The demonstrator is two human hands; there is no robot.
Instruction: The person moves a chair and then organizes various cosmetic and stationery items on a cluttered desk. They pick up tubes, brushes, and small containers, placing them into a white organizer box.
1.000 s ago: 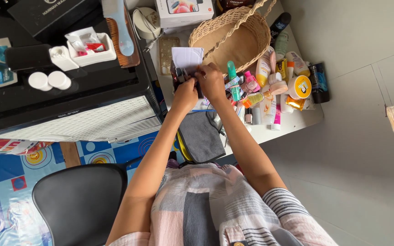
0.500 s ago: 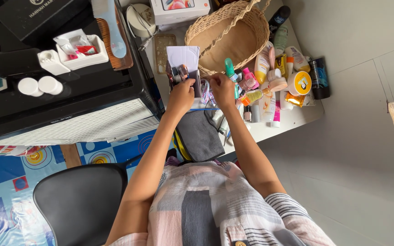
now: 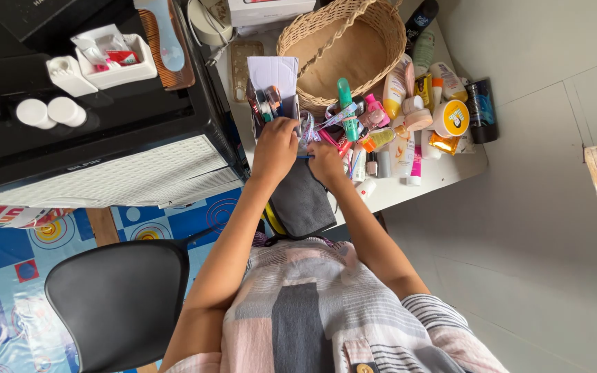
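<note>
A person in a striped shirt leaned over a crowded white worktop [image 3: 443,176], both hands working at a small open box [image 3: 276,86] stuffed with tiny cosmetic items. The box stood near the worktop's left edge, just beside a large wicker basket [image 3: 354,48] and beyond a grey cloth [image 3: 300,200] that hung over the near edge.

The left hand [image 3: 276,146] was closed around the box's near side, steadying it. The right hand [image 3: 326,160] was curled at a tangle of thin ribbon or cord just beside the box; whether its fingers pinched anything could not be told.

The work appeared to be sorting small items at the box, with the next move likely calling for a fine pinch among closely packed pieces.

Room was tight. A black cabinet [image 3: 105,138] hemmed the left side, and a heap of bottles and tubes [image 3: 402,117] crowded the right, some lying close to the worktop's near edge. The basket's hollow offered the only open space nearby. A black chair [image 3: 115,304] stood at the person's left.
</note>
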